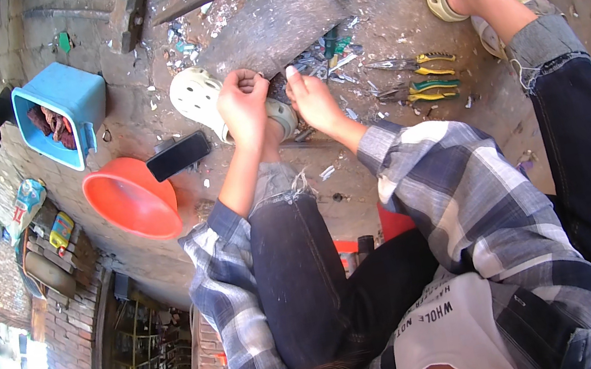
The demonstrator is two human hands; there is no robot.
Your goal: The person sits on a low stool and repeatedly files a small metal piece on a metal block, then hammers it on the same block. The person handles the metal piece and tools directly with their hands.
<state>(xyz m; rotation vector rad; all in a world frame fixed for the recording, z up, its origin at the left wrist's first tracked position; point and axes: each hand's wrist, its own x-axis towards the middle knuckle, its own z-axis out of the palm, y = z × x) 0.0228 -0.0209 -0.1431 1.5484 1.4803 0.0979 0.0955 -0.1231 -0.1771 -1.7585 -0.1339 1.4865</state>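
My left hand (245, 105) is closed, its fingers curled in a pinch above my left clog (193, 96). Close beside it, my right hand (314, 101) pinches too, thumb and fingertips pressed together near a small dark piece. What either hand holds is too small to make out. A worn flat plate (269, 25) lies on the ground just beyond both hands. Around its right edge are scattered many small shards and scraps (337, 56), some silvery, some green.
Two pairs of pliers lie to the right: one yellow-black (432, 66), one yellow-green (432, 90). A black phone (178, 155) rests by an orange bowl (118, 198). Farther left stands a blue bin (84, 87) with dark reddish contents. Hammers (129, 21) lie at the back.
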